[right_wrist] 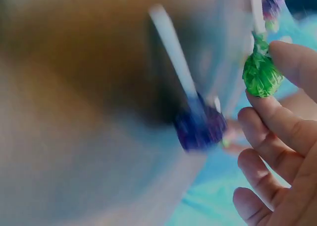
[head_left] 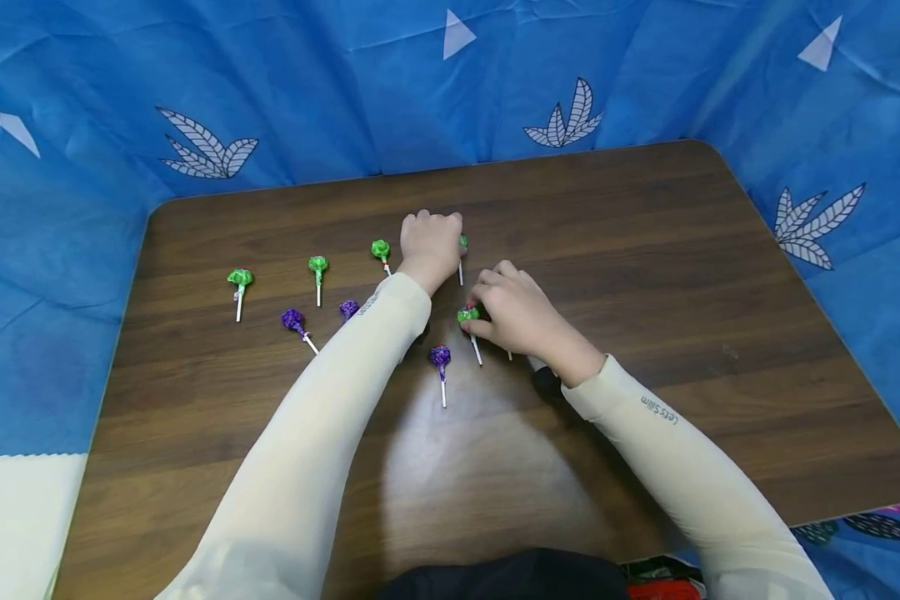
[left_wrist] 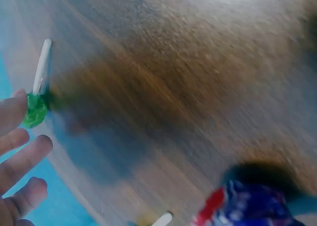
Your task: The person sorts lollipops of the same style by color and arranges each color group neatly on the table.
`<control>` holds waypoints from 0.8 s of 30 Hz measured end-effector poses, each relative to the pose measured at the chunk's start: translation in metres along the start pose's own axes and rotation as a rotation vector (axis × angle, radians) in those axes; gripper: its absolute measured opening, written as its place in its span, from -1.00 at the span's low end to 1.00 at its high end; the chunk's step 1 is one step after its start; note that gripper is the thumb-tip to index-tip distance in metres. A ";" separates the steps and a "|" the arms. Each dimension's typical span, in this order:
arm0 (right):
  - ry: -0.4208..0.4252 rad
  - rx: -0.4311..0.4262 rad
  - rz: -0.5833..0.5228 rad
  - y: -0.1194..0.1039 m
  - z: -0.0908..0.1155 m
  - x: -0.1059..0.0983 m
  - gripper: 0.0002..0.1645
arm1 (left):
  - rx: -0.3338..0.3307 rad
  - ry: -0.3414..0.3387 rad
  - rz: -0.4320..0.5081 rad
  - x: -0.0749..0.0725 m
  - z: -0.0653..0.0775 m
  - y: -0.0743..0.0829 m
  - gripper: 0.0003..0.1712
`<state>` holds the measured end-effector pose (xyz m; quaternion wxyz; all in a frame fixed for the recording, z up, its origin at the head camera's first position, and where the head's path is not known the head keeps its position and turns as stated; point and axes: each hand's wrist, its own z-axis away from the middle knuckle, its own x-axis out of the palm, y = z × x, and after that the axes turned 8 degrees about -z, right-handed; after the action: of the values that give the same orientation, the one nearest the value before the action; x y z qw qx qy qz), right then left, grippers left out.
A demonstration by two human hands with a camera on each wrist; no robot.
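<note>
Right hand pinches a green lollipop; left hand touches another, fingers loose, per wrist view

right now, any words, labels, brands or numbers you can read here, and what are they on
"Let's Slim" – small grey print on the right sleeve, upside down in the head view; the apostrophe is a guess.
Left sleeve: a short grey print near the wrist, too small to read.
Lollipop wrappers, such as the green lollipop at the right hand: no readable print; the wrist views are blurred.
No numbers or signs elsewhere.
</note>
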<state>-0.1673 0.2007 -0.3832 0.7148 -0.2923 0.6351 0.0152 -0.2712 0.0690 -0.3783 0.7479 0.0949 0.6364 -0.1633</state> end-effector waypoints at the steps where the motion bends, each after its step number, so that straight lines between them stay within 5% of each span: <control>1: 0.004 0.016 -0.016 0.002 -0.002 -0.005 -0.67 | 0.000 0.007 0.005 0.000 0.002 -0.002 -0.55; 10: 0.039 0.270 -0.094 0.047 -0.037 -0.048 -0.58 | 0.004 0.085 0.075 -0.006 0.024 -0.014 -0.52; 18: -0.013 0.445 -0.098 0.083 -0.058 -0.047 -0.56 | 0.020 0.093 0.080 -0.005 0.040 -0.019 -0.56; 24: -0.025 0.484 -0.111 0.089 -0.055 -0.044 -0.55 | 0.060 0.139 0.035 -0.015 0.050 -0.008 -0.63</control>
<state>-0.2601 0.2655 -0.3795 0.7715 -0.1469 0.5944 -0.1728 -0.2306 0.0458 -0.3546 0.7015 0.1396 0.6798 -0.1624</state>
